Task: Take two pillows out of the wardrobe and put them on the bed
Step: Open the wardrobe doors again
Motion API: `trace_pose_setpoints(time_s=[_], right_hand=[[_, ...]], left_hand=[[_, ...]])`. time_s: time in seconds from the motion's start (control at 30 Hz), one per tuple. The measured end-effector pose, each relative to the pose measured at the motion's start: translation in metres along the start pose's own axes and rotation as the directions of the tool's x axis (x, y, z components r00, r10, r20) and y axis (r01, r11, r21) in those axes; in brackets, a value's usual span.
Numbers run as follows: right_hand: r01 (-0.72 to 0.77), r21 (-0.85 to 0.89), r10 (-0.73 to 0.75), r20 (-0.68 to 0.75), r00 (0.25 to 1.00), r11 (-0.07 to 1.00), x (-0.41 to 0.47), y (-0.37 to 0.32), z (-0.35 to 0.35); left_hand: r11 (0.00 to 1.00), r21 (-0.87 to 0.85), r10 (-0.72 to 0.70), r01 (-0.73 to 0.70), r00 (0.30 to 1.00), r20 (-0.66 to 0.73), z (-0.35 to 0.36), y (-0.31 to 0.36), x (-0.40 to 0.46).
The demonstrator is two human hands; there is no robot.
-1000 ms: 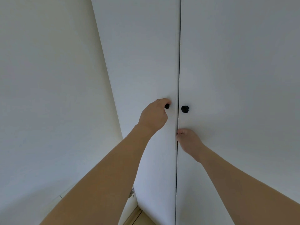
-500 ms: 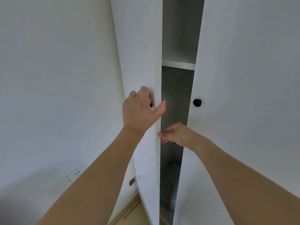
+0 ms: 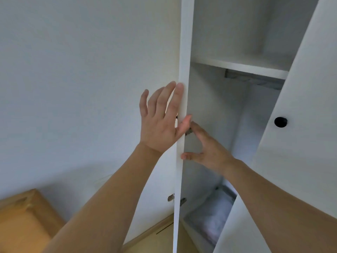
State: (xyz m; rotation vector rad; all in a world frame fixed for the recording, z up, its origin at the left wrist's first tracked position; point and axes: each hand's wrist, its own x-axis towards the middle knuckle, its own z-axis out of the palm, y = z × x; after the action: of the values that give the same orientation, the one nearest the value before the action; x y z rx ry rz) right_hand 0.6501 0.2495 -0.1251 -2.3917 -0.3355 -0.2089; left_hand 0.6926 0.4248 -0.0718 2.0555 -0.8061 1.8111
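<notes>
The white wardrobe stands open in front of me. Its left door (image 3: pixel 183 70) is swung out edge-on. My left hand (image 3: pixel 160 119) lies flat on that door's outer face, fingers spread, thumb over the edge. My right hand (image 3: pixel 206 148) is open just inside, against the door's inner face. The right door (image 3: pixel 300 134), with a black knob (image 3: pixel 280 122), is ajar. Low inside the wardrobe lies a pale pillow (image 3: pixel 213 216), partly hidden by the right door.
A shelf (image 3: pixel 240 67) crosses the wardrobe high up, with a hanging rail (image 3: pixel 255 80) under it. The white wall (image 3: pixel 73 88) is at the left. A wooden piece of furniture (image 3: pixel 23 221) sits at the lower left, on a wood floor (image 3: pixel 156 240).
Both doors were shut a second ago. The left door has swung wide open, the right one partly. My left hand has left the knob and now lies flat on the door.
</notes>
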Motion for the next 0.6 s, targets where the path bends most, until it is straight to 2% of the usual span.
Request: trace_pose_setpoints(time_s=[0.1,0.37,0.47,0.6], right_hand=[[0.077,-0.139,-0.074,0.023,0.997,0.987,0.016,-0.009,0.014],[0.174,-0.136,-0.177,-0.004,0.984,0.975,0.047,-0.024,0.058],[0.193,-0.171,-0.204,-0.049,0.978,0.966,0.065,-0.028,0.068],[0.194,-0.240,-0.215,-0.063,0.975,0.951,0.086,-0.039,0.077]], left_hand=[[0.998,0.068,-0.005,0.005,1.000,-0.002,-0.007,-0.018,-0.008],[0.970,0.217,-0.106,0.108,0.994,-0.019,-0.017,-0.055,-0.026],[0.977,0.169,-0.134,0.129,0.991,0.022,-0.021,-0.069,-0.030],[0.979,0.006,-0.202,0.202,0.974,0.098,-0.022,-0.085,-0.034]])
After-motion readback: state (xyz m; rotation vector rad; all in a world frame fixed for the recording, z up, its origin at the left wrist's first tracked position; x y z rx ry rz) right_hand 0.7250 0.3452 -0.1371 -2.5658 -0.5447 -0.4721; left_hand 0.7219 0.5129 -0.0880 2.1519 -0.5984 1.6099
